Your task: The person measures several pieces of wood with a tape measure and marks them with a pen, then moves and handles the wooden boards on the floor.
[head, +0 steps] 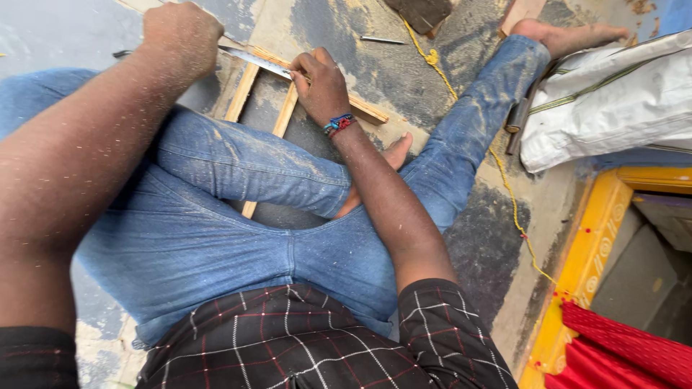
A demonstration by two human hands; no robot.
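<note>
1. I saw the left hand [180, 32] closed in a fist on the handle end of a long flat steel blade [256, 60], at the top left of the view
2. The blade ran rightward from that fist, lying across a frame of pale wooden strips [282, 119] on the dusty concrete floor [375, 65]
3. The right hand [321, 86] pressed down on the frame where the blade met it, fingers curled over the blade and wood; I could not tell whether its grip was truly closed on the blade or only resting on it
4. A blue and red beaded wristband [339, 124] sat on the right wrist
5. The frame lay between the sawdust-flecked blue jeans [216, 216], just beyond the crossed legs
6. A yellow cord [504, 187] trailed over the floor to the right, near a white woven sack [613, 101]
7. A thin metal nail [382, 39] lay apart, beyond the frame
</note>
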